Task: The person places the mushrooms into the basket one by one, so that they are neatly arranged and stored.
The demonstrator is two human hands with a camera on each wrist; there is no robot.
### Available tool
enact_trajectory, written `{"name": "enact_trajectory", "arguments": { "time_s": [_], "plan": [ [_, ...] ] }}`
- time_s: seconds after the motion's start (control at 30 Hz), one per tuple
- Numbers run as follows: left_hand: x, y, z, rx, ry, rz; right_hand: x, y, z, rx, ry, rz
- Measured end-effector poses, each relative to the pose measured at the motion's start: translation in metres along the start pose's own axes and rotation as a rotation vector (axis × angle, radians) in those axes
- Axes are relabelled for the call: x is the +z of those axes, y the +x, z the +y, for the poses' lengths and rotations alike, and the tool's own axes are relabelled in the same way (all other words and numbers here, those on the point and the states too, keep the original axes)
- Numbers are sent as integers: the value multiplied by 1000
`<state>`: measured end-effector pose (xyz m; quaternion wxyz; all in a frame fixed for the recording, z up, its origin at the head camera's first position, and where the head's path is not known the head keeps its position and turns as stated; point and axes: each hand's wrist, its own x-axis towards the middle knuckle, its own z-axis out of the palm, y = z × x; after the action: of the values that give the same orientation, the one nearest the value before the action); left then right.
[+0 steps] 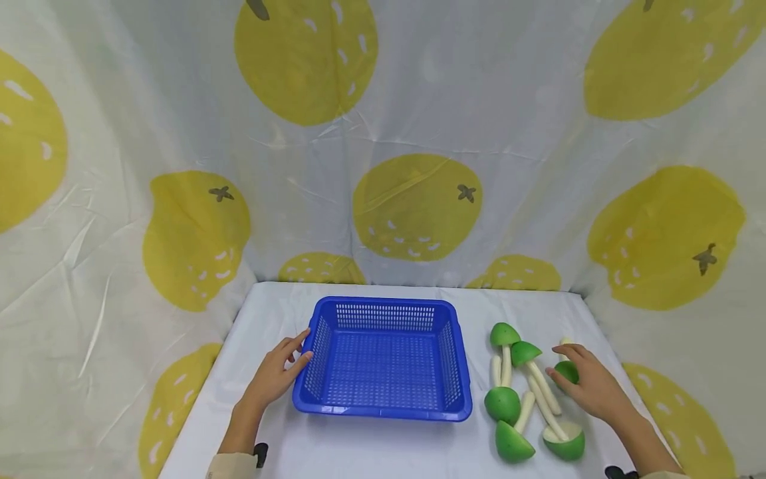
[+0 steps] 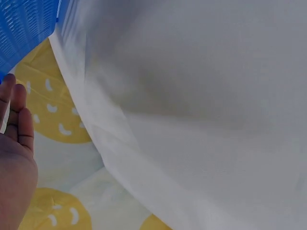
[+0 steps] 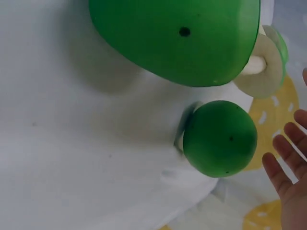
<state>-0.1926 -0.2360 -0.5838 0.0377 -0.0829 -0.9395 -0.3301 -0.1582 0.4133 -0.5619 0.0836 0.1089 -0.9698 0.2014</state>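
A blue plastic basket [image 1: 383, 372] with slotted walls sits on the white table. My left hand [image 1: 272, 376] is at its left rim, the index fingertip touching or very near it; in the left wrist view the fingers [image 2: 18, 103] extend toward the basket [image 2: 26, 28]. To the right lie several toy mushrooms with green caps and white stems, such as one cap [image 1: 501, 404]. My right hand [image 1: 589, 386] hovers by the rightmost mushroom [image 1: 566, 371], fingers spread. In the right wrist view the hand [image 3: 292, 182] appears apart from the nearby green caps [image 3: 220, 139].
White cloth printed with yellow lemons [image 1: 417, 206] hangs behind the table [image 1: 383, 449] and on both sides. The mushrooms lie close together, some overlapping, with a strip of table between them and the basket.
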Motion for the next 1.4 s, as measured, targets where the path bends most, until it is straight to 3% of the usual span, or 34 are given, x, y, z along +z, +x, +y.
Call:
{"name": "enact_trajectory", "arguments": {
  "time_s": [0.27,0.57,0.93,1.2,1.4],
  "plan": [
    [4,-1,7,-36,-25,-28,17,1,-6,29,49,5],
    [6,-6,15,-51,-44,-60,27,3,-10,117,47,-23],
    [10,-6,14,-46,-94,-37,35,9,-20,138,1,-26],
    [13,-6,11,-55,-165,-44,42,13,-31,229,28,-177],
    [13,-5,11,-46,-179,-27,44,12,-33,255,47,-176]
  ]
}}
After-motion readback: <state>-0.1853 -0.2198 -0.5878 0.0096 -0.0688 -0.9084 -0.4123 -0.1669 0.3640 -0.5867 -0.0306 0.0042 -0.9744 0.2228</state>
